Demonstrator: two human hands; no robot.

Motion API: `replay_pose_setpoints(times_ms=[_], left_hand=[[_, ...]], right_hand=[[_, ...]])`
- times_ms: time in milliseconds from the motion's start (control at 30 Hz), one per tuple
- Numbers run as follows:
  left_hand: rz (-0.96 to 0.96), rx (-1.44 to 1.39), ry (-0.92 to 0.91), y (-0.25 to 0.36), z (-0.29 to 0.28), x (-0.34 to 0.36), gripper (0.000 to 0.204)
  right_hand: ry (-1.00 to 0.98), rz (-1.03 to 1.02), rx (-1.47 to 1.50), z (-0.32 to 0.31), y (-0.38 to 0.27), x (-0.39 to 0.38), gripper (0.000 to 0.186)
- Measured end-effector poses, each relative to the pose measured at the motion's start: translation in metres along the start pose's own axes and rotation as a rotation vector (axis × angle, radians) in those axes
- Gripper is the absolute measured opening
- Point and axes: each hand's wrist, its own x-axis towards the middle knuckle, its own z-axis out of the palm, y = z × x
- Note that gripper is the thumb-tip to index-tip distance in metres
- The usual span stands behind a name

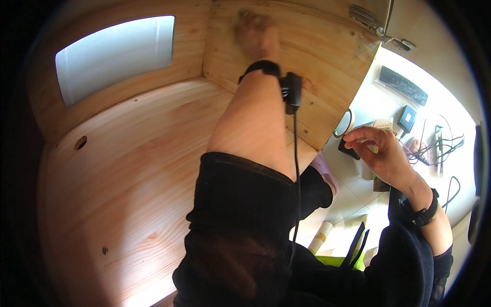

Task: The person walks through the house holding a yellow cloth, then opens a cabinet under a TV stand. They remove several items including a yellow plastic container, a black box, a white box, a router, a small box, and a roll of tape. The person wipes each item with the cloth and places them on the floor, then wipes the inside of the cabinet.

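My left arm reaches into a pale wooden cabinet (169,143). At its far inner panel (317,56) is my left hand (255,38), smeared by motion. The hand looks closed, with something yellowish (238,28) at its edge, too blurred to name. A black strap with a small black device (292,92) sits on that wrist, and a cable (295,169) runs down from it. My right hand (381,156) hangs outside the cabinet on the right, fingers loosely bent and apart, nothing seen in it. It is over cluttered small items on a white surface.
A rectangular window opening (117,59) is in the left wall. A metal hinge (381,30) joins the door at the top right. On the white surface are a tape roll (344,124), a black adapter (407,118) and tangled wires (440,146). A pale roll (321,236) lies below.
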Motion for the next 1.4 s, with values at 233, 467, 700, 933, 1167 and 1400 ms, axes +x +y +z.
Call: replay_pose_setpoints(times_ms=[233,467,700,933,1167,1400], left_hand=[[0.211,-0.103,0.111,0.002,0.008,0.011,0.072],[-0.450,0.349,-0.045,-0.143,-0.029,0.047,0.076],[-0.552,0.607,-0.286,-0.177,-0.066,0.067,0.056],[-0.660,0.786,-0.400,-0.176,-0.089,0.047,0.057],[-0.528,1.051,-0.566,-0.222,-0.101,0.072,0.064],[-0.530,0.922,-0.625,-0.188,-0.122,0.071,0.063]], right_hand=[[0.036,0.029,-0.003,-0.009,0.003,-0.006,0.015],[0.093,0.105,0.096,-0.020,0.007,-0.007,0.018],[0.026,0.030,-0.004,-0.015,0.015,-0.003,0.018],[0.082,0.057,0.068,-0.024,0.018,-0.005,0.018],[0.112,0.115,0.090,-0.029,0.014,-0.008,0.018],[0.142,0.164,0.080,-0.040,0.013,-0.013,0.019]])
